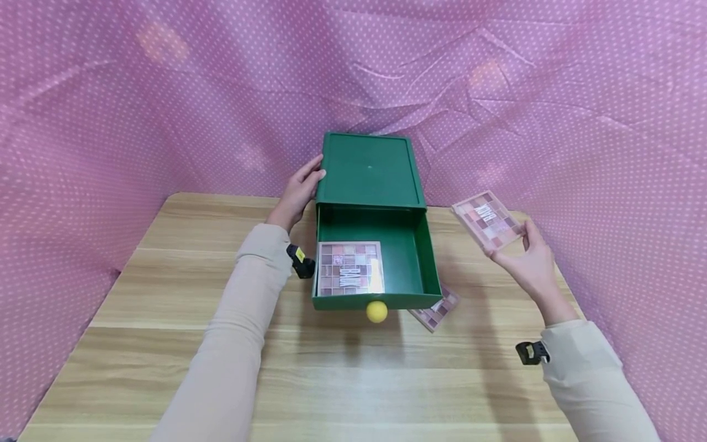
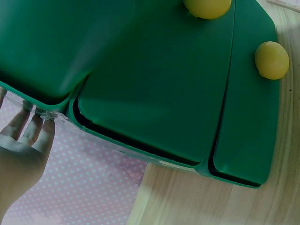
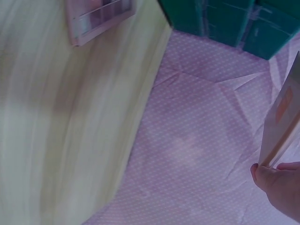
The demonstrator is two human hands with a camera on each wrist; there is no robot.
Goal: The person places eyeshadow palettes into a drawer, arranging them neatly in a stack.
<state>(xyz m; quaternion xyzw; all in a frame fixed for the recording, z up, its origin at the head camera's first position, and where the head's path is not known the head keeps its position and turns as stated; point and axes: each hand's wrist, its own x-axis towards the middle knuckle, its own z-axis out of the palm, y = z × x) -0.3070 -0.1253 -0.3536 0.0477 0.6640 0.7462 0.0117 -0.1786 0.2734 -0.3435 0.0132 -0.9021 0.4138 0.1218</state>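
Note:
A green drawer cabinet (image 1: 369, 169) stands at the back of the table, its top drawer (image 1: 405, 258) pulled out. Inside that drawer, on the left, lies an eyeshadow palette (image 1: 349, 270). My left hand (image 1: 298, 195) rests against the cabinet's left side; in the left wrist view its fingers (image 2: 33, 129) are extended along that side. To the right of the cabinet, my right hand (image 1: 533, 264) holds up a second eyeshadow palette (image 1: 486, 220), pinching its lower right edge between thumb and fingers. A third palette (image 1: 442, 310) lies on the table, partly hidden beneath the drawer.
The open drawer juts toward me with a round yellow knob (image 1: 377, 312) on its front. Below it, the left wrist view shows two further closed drawer fronts (image 2: 154, 93). Pink dotted cloth (image 1: 221, 92) hangs around the wooden table (image 1: 182, 294).

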